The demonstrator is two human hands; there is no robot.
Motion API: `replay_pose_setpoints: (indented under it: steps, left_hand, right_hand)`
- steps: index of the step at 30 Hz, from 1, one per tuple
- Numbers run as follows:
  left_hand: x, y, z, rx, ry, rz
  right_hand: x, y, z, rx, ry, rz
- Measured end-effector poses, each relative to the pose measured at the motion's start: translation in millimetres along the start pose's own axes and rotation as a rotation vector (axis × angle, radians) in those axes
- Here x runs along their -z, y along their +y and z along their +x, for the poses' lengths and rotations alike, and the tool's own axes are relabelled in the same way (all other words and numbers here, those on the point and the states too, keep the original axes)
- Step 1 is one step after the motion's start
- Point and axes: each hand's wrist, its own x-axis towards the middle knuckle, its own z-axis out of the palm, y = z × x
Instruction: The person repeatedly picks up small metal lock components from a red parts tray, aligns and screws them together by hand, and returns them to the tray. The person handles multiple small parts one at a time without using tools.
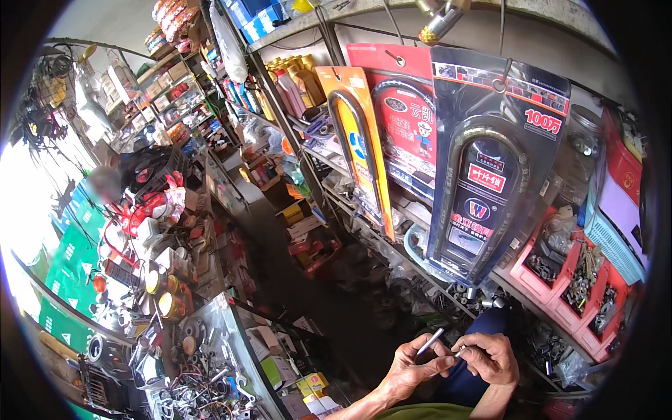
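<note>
Near right: left hand (413,365) pinches metal rod (431,340), right hand (491,358) pinches tiny thing (460,351), can't tell what | rod: looks light, stiff, maybe slippery; hold its middle | right: red bins (540,297), hanging locks (483,189) | far: gold bottles (304,82)

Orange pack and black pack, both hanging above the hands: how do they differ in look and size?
The orange pack has a bright card; the black pack is mostly dark. The orange pack appears narrower; the black pack looks wider. Both show a U-shaped bar.
</note>
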Motion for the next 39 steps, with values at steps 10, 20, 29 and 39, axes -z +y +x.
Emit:
replay_pose_setpoints:
  steps: [10, 20, 29, 39]
  left_hand:
    - [-12.4, 21.0, -11.5, 0.151, -0.063, -0.092]
    - [-9.9, 6.2, -17.5, 0.031, -0.122, -0.07]
    - [-35.1, 1.7, -23.1, -0.202, 0.05, 0.141]
    - [-28.5, -12.4, -16.7, -0.083, -0.071, 0.049]
  right_hand:
    - [-21.3, -3.7, -24.3, 0.108, 0.465, -0.144]
    - [-31.8, -21.7, -32.2, 0.163, 0.365, -0.356]
    - [-23.8, -16.1, -39.8, 0.128, 0.356, -0.299]
    - [-18.4, -5.3, -46.4, 0.163, 0.47, -0.34]
